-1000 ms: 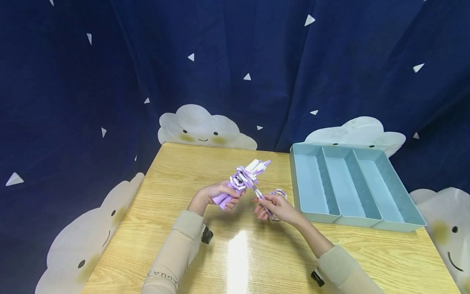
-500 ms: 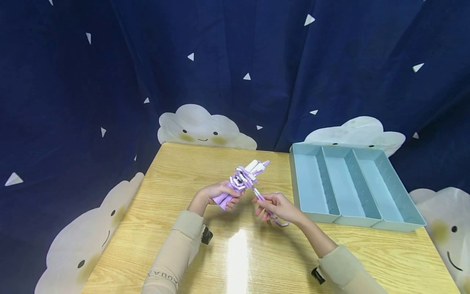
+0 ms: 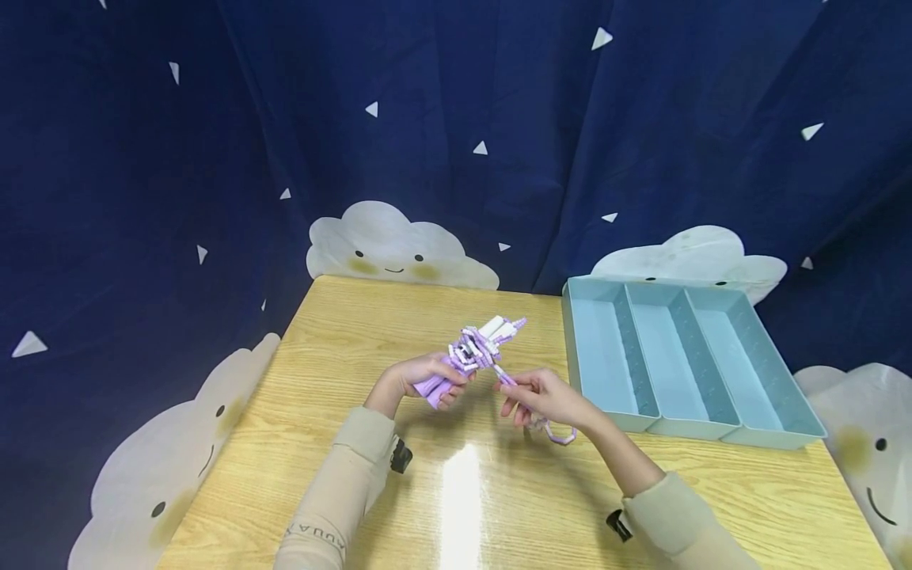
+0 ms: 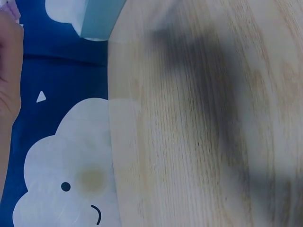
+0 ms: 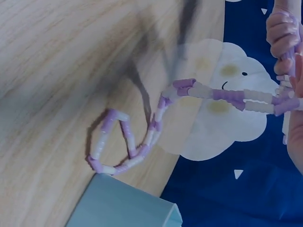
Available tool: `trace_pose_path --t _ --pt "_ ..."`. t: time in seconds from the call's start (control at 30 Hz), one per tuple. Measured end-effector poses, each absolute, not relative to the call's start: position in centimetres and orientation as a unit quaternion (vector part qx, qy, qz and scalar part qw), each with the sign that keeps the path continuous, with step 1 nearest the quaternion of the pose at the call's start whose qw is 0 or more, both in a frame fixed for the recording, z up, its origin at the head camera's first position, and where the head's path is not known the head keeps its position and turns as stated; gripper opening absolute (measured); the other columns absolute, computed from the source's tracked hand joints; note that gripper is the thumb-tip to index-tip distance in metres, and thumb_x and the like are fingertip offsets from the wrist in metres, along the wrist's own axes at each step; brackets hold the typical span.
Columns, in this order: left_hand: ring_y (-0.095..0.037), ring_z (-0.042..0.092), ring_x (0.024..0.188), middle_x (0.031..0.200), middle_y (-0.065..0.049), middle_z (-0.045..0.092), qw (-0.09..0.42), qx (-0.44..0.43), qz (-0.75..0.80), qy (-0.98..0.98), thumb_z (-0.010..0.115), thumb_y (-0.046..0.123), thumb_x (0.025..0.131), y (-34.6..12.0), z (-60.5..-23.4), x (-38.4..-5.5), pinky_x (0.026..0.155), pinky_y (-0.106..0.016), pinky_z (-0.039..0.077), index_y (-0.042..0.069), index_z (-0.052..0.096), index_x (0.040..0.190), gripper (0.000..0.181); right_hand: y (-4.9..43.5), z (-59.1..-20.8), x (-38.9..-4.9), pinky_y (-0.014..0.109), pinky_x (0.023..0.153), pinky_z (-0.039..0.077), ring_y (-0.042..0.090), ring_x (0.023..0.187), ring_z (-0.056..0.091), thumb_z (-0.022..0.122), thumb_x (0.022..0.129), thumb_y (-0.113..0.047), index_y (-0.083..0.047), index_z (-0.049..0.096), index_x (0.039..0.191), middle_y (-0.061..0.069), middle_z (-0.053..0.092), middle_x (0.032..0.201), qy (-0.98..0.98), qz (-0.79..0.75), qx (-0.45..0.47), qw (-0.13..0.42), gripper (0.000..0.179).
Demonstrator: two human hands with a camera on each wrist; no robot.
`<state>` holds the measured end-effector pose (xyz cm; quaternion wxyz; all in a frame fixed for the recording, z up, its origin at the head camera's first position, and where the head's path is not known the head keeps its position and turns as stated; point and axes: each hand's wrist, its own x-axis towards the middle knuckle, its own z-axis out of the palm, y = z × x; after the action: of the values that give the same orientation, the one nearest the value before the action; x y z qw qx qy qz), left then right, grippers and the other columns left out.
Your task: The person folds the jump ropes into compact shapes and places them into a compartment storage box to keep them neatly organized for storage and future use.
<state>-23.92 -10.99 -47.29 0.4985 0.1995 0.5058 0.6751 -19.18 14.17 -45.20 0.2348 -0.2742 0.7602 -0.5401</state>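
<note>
A purple and white beaded jump rope (image 3: pixel 476 349) is wound in a bundle around its own middle. My left hand (image 3: pixel 430 372) grips it by the two purple handles (image 3: pixel 431 389). To the right, my right hand (image 3: pixel 547 397) pinches the loose length of rope between thumb and fingers. A loop of beads (image 3: pixel 563 438) hangs below that hand. The right wrist view shows the doubled strand (image 5: pixel 222 94) running from the fingers down to this loop, close over the table. In the left wrist view, only part of a hand (image 4: pixel 9 71) appears at the left edge.
A light blue tray (image 3: pixel 644 424) with three compartments stands at the right, its near corner close to the right forearm. The wooden table (image 3: pixel 342 332) ends at a dark blue curtain (image 3: pixel 427 158) with white clouds. Both sleeves carry a small black device at the wrist.
The right hand has drifted slightly right, still holding the rope. The loose loop has swung from behind that hand to below it. The left hand and bundle have barely moved.
</note>
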Motion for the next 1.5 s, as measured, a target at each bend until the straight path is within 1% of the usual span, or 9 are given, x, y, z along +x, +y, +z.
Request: trace_pose_path --t 0.07,0.17,0.33,0.47,0.7,0.97,1.1,1.27,1.5 --pt "-0.007 0.042 0.05 0.065 -0.001 0.045 0.5 0.197 0.672 0.509 0.034 -0.002 0.089 -11.0 -47.3 -23.9 0.047 -0.019 0.039 0.005 0.046 0.091 0.014 14.1 -44.4 -19.0 0.03 0.049 0.053 0.028 0.058 0.063 0.046 0.095 -0.01 0.007 0.062 0.092 0.024 0.065 0.077 0.767 -0.531 -0.282 0.225 0.023" --pt "-0.007 0.043 0.05 0.065 0.0 0.045 0.5 0.194 0.668 0.516 0.035 -0.001 0.089 -11.1 -47.3 -23.9 0.047 -0.019 0.039 0.006 0.047 0.09 0.015 14.0 -42.9 -18.5 0.029 0.05 0.053 0.036 0.059 0.062 0.045 0.094 -0.004 0.008 0.061 0.087 0.025 0.064 0.074 0.766 -0.528 -0.3 0.211 0.022" --pt "-0.007 0.043 0.05 0.065 0.0 0.045 0.5 0.195 0.664 0.52 0.035 0.0 0.089 -11.2 -47.4 -23.9 0.047 -0.019 0.039 0.006 0.048 0.089 0.015 13.8 -41.6 -18.1 0.027 0.052 0.053 0.038 0.059 0.061 0.046 0.094 -0.004 0.006 0.061 0.088 0.022 0.063 0.07 0.763 -0.531 -0.303 0.209 0.019" --pt "-0.007 0.043 0.05 0.065 0.0 0.045 0.501 0.196 0.661 0.523 0.035 0.0 0.089 -11.2 -47.5 -23.9 0.047 -0.019 0.039 0.006 0.048 0.089 0.014 13.9 -42.5 -18.6 0.03 0.053 0.054 0.032 0.059 0.062 0.049 0.094 -0.01 0.005 0.059 0.083 0.019 0.064 0.069 0.765 -0.531 -0.291 0.217 0.021" --pt "-0.007 0.043 0.051 0.065 -0.001 0.046 0.512 0.187 0.654 0.525 0.038 0.001 0.089 -11.1 -47.5 -23.9 0.046 -0.019 0.039 0.006 0.047 0.09 0.011 13.8 -42.3 -19.1 0.027 0.046 0.049 0.016 0.054 0.06 0.055 0.091 -0.016 -0.002 0.06 0.081 0.007 0.064 0.067 0.79 -0.497 -0.291 0.212 0.018" --pt "-0.008 0.043 0.05 0.063 -0.001 0.046 0.515 0.187 0.637 0.542 0.038 0.0 0.088 -10.9 -47.3 -23.8 0.045 -0.02 0.04 0.005 0.047 0.089 0.011 13.7 -41.2 -19.6 0.036 0.049 0.052 0.029 0.054 0.06 0.057 0.09 -0.017 -0.004 0.058 0.074 0.009 0.061 0.06 0.801 -0.466 -0.323 0.19 0.02" --pt "-0.009 0.044 0.05 0.063 -0.001 0.047 0.519 0.195 0.632 0.541 0.038 -0.001 0.088 -10.9 -47.1 -23.7 0.045 -0.02 0.041 0.004 0.046 0.089 0.01 13.7 -40.7 -20.0 0.035 0.047 0.052 0.021 0.05 0.059 0.058 0.089 -0.014 -0.005 0.058 0.073 0.006 0.06 0.058 0.809 -0.454 -0.335 0.166 0.019" --pt "-0.009 0.045 0.049 0.062 -0.002 0.048 0.527 0.197 0.623 0.543 0.04 -0.001 0.087 -10.7 -47.0 -23.6 0.044 -0.02 0.042 0.002 0.045 0.089 0.006 13.9 -40.3 -20.5 0.031 0.046 0.05 0.01 0.047 0.054 0.058 0.089 -0.019 -0.006 0.057 0.068 -0.002 0.055 0.054 0.827 -0.425 -0.344 0.132 0.025" --pt "-0.009 0.044 0.049 0.062 -0.001 0.047 0.545 0.19 0.607 0.547 0.04 0.0 0.086 -10.5 -47.1 -23.5 0.044 -0.02 0.04 0.002 0.045 0.088 0.006 14.1 -39.8 -21.0 0.026 0.045 0.047 0.012 0.047 0.052 0.057 0.09 -0.023 -0.008 0.056 0.067 -0.003 0.052 0.054 0.838 -0.405 -0.344 0.126 0.027"
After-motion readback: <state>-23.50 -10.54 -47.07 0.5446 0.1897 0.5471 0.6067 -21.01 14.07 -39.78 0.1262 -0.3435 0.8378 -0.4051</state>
